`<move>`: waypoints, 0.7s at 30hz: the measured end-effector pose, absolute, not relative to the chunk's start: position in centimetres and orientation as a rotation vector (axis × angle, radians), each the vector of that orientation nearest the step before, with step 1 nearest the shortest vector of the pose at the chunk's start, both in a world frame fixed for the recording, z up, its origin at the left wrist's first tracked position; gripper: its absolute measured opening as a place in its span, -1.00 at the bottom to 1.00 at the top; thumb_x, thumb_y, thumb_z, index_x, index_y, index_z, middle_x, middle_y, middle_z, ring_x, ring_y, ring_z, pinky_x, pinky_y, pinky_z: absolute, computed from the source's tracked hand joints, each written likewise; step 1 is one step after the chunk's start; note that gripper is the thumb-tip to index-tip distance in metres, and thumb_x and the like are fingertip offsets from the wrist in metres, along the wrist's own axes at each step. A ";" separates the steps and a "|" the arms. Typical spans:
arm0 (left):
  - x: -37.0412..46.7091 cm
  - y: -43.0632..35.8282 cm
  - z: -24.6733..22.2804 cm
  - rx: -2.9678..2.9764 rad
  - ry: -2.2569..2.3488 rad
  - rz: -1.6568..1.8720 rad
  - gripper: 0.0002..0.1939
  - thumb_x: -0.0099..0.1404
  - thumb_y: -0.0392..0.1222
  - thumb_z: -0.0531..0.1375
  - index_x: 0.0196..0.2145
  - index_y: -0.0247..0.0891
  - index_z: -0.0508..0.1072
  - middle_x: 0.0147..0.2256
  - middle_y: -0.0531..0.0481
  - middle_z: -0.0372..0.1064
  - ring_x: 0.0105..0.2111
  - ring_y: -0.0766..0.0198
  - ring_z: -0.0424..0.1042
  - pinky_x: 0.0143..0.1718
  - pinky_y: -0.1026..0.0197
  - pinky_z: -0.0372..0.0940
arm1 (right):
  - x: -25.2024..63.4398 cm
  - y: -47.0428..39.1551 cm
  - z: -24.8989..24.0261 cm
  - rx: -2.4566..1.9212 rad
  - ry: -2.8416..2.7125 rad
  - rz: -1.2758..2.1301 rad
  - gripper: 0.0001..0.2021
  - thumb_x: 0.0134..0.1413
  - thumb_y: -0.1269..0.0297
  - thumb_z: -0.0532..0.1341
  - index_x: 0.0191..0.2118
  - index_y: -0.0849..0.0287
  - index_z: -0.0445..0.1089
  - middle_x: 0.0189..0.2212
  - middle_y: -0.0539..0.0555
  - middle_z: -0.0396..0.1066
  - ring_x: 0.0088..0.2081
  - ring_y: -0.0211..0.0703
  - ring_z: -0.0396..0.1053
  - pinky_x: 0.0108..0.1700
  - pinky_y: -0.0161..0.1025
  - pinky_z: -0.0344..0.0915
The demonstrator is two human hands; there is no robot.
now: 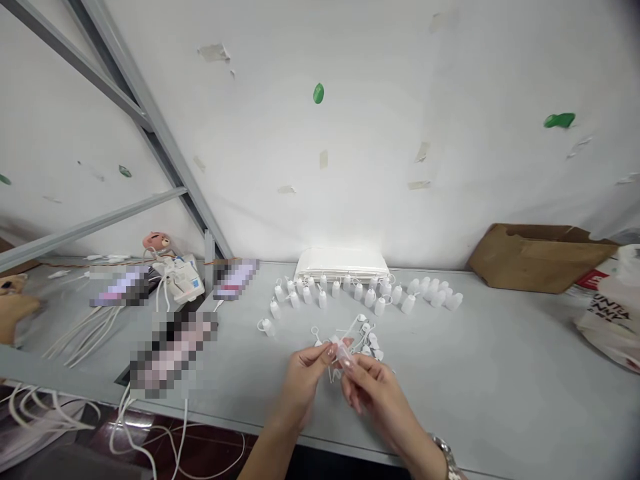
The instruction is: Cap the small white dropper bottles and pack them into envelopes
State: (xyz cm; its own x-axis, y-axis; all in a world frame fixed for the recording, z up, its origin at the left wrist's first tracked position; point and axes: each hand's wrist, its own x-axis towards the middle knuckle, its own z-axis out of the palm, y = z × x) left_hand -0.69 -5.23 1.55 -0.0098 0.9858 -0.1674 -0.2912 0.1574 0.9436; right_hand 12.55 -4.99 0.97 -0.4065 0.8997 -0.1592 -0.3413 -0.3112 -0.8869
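Observation:
My left hand (306,375) pinches a white cap with a thin strap at the neck of a small translucent bottle (344,355). The body of that bottle is between the closed fingers of my right hand (371,381). Just behind my hands lies a loose pile of white caps with straps (371,341). Several small bottles with caps (323,298) stand in uneven rows farther back, and one capped bottle (267,327) is apart at the left. To the right of the rows are several bottles without visible straps (438,297).
A white stack (341,263) lies against the wall. Brown paper bag (543,260) and printed plastic bag (613,313) sit at the right. At the left of the grey table (500,387) are a power strip (184,279), cables, blurred devices and a metal frame (145,113).

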 end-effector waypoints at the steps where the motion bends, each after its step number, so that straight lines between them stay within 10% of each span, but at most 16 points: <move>1: -1.1 -4.9 1.6 0.900 1.116 1.228 -0.67 0.07 -0.01 0.26 -0.26 -0.26 0.58 -0.20 -0.16 0.54 -0.07 0.01 0.42 0.09 -0.02 0.15 | 13.1 -4.7 1.2 -0.855 -0.971 1.852 -0.64 -0.05 -0.01 0.27 -0.48 0.25 0.37 -0.72 -0.08 0.24 -0.72 -0.44 0.05 -0.64 -0.41 -0.04; 21: -3.6 -3.9 -0.4 2.156 1.835 0.696 -0.59 0.11 -0.55 -0.04 -0.29 -0.18 0.47 -0.19 -0.09 0.38 -0.12 0.10 0.34 -0.08 -0.01 0.25 | 18.9 -4.5 0.7 -1.112 -1.024 1.478 -0.67 -0.07 -0.01 0.26 -0.44 0.20 0.42 -0.65 -0.05 0.28 -0.57 -0.30 0.16 -0.44 -0.32 0.16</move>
